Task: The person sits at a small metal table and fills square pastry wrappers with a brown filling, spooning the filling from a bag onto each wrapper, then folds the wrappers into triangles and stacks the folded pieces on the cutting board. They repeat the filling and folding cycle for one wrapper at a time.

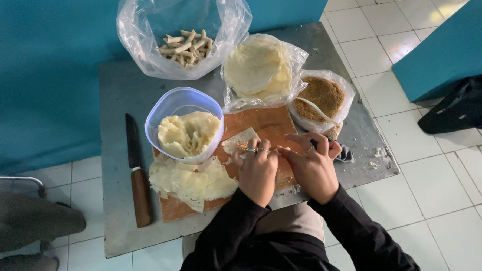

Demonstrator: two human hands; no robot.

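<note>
My left hand [257, 170] and my right hand [311, 165] rest side by side on a wooden cutting board [273, 126], fingers bent down onto a thin pale wrapper [240, 140] with a bit of brown filling on it. Both hands wear rings and black sleeves. The fingertips press on the wrapper's near edge; how much of it is under my hands is hidden. A pile of pale wrapper sheets [191, 180] lies on the board to the left of my left hand.
A clear plastic tub of pale dough [185, 127], a bag of stacked wrappers [257, 70], a bag of brown filling with a spoon [319, 97] and a bag of rolled sticks [185, 46] stand on the metal sheet [119, 86]. A knife [137, 172] lies at left. A black bag [462, 107] lies on the tiled floor.
</note>
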